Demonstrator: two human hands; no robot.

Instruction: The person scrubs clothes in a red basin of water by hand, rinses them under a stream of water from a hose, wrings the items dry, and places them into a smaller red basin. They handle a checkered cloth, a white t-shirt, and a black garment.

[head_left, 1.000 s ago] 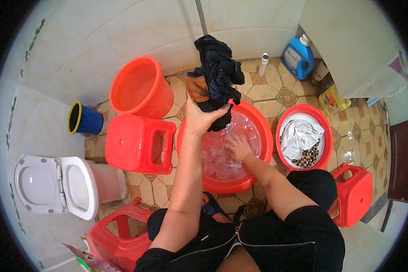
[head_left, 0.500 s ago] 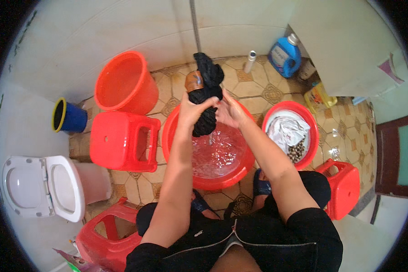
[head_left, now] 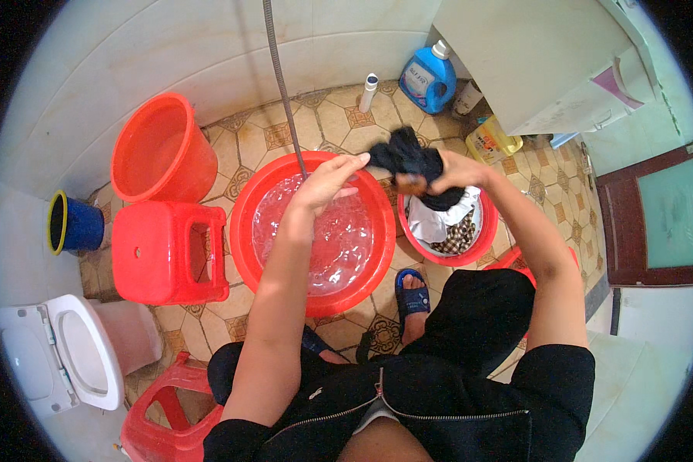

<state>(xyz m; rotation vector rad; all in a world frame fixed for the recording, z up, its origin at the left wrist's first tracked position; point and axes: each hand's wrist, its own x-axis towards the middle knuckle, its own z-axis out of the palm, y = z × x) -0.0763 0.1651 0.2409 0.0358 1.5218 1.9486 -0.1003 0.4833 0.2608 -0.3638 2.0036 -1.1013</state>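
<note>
My right hand (head_left: 459, 171) grips a bunched black garment (head_left: 408, 158) with an orange-brown patch, above the small red basin (head_left: 479, 248). Part of the garment is smeared by motion. My left hand (head_left: 329, 182) is over the right part of the large red basin (head_left: 237, 223), fingers stretched out, its tips next to the garment's left end. Clear rippling water (head_left: 323, 246) fills the large basin, and a grey hose (head_left: 283, 92) runs down into it. Inside the small basin lie a white cloth (head_left: 427, 223) and a brown-and-white patterned cloth (head_left: 458, 235), partly hidden by the garment.
At the left are a red bucket (head_left: 158, 154), a red stool (head_left: 158, 254), a small blue bin (head_left: 77, 223) and a toilet (head_left: 92, 350). A blue detergent jug (head_left: 427, 81), white bottle (head_left: 368, 92) and yellow bottle (head_left: 494, 141) stand near the wall. Another red stool (head_left: 169, 416) sits lower left.
The black garment has moved right, from over the large basin to above the small one. My left hand has come away from its former two-handed hold; the view has shifted right.
</note>
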